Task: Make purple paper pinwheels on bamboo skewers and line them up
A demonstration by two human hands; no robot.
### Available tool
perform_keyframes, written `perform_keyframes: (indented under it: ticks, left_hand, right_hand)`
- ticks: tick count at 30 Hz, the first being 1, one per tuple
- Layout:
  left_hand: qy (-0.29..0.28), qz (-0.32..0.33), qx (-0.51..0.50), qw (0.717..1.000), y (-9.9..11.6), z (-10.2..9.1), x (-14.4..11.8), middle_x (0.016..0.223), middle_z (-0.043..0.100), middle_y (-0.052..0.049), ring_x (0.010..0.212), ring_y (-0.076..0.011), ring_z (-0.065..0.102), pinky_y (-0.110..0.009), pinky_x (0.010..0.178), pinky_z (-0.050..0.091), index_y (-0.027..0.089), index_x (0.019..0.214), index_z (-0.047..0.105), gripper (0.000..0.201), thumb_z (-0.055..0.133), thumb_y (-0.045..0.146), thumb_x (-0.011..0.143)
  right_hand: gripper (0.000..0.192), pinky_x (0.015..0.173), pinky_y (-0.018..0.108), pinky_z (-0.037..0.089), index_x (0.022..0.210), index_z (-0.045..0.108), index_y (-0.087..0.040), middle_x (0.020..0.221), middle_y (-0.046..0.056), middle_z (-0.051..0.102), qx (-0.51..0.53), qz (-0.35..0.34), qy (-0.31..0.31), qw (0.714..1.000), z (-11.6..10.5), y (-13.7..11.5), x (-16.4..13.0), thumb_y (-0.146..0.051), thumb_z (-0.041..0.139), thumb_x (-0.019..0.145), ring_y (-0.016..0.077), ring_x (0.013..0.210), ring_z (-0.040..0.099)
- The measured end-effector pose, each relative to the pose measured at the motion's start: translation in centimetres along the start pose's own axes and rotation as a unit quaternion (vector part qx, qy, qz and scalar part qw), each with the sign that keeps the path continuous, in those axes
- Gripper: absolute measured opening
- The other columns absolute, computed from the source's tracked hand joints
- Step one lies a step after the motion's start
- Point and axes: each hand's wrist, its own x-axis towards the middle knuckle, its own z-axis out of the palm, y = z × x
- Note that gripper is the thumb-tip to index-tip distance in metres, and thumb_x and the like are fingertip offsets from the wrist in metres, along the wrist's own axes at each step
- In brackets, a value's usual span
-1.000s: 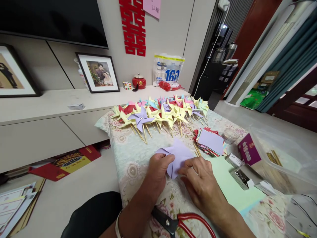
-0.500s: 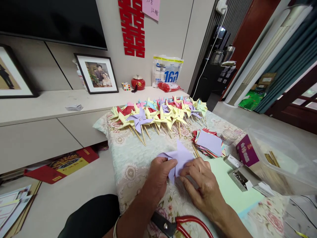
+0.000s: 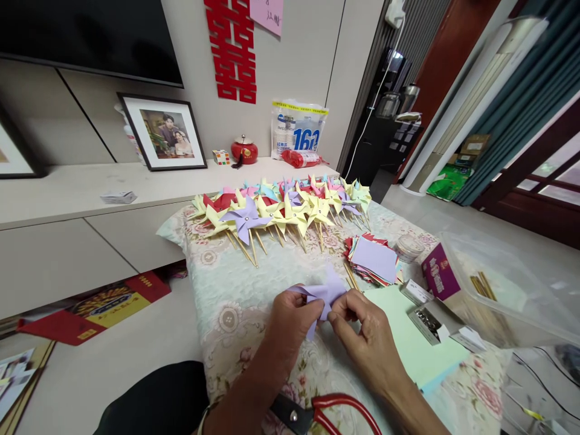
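Note:
A purple paper pinwheel (image 3: 330, 289), with its corners partly folded in, is held above the near part of the table. My left hand (image 3: 292, 323) grips its left side, thumb pressed on the folded paper. At the right side, my right hand (image 3: 362, 329) pinches the paper's edge between thumb and fingers; whether something small sits in that pinch is hidden. Red-handled pliers or cutters (image 3: 312, 414) lie below my wrists on the cloth. Several finished pinwheels on sticks (image 3: 290, 208) are lined up at the table's far side.
Right of my hands lie a stack of coloured paper squares (image 3: 374, 258), pale green sheets (image 3: 394, 317) and an opened small box of metal pieces (image 3: 428, 323). A clear plastic bin (image 3: 521, 302) holds sticks. Behind stands a white cabinet (image 3: 81, 193) with a framed photo (image 3: 163, 133).
The view has shifted slightly to the right. My right fingers have drawn into a tighter pinch on the paper's edge, and the pinwheel has tilted in my hands.

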Motion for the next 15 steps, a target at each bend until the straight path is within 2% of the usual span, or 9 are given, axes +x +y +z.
perform_keyframes:
  ticks: [7,15]
  left_hand:
    - [-0.011,0.002,-0.001,1.0,-0.47,-0.02,0.38,0.053,0.058,0.004,0.049,-0.0083,0.044,-0.019,0.046,0.034,0.016,0.064,0.057,0.014,0.069,0.022,0.057]
    - [-0.006,-0.004,-0.02,1.0,-0.63,-0.07,0.38,0.05,0.056,0.005,0.046,-0.0079,0.042,-0.019,0.044,0.033,0.018,0.062,0.054,0.016,0.07,0.022,0.057]
  right_hand:
    - [0.02,0.056,0.027,0.032,0.064,0.052,-0.02,0.063,-0.001,0.051,-0.01,0.045,0.002,0.999,0.16,0.14,0.25,-0.025,0.053,0.083,0.0151,0.059,0.046]
    - [0.018,0.056,0.027,0.032,0.064,0.051,-0.021,0.063,-0.002,0.049,-0.015,0.038,0.004,0.999,0.26,0.35,0.16,-0.023,0.051,0.081,0.015,0.059,0.046]
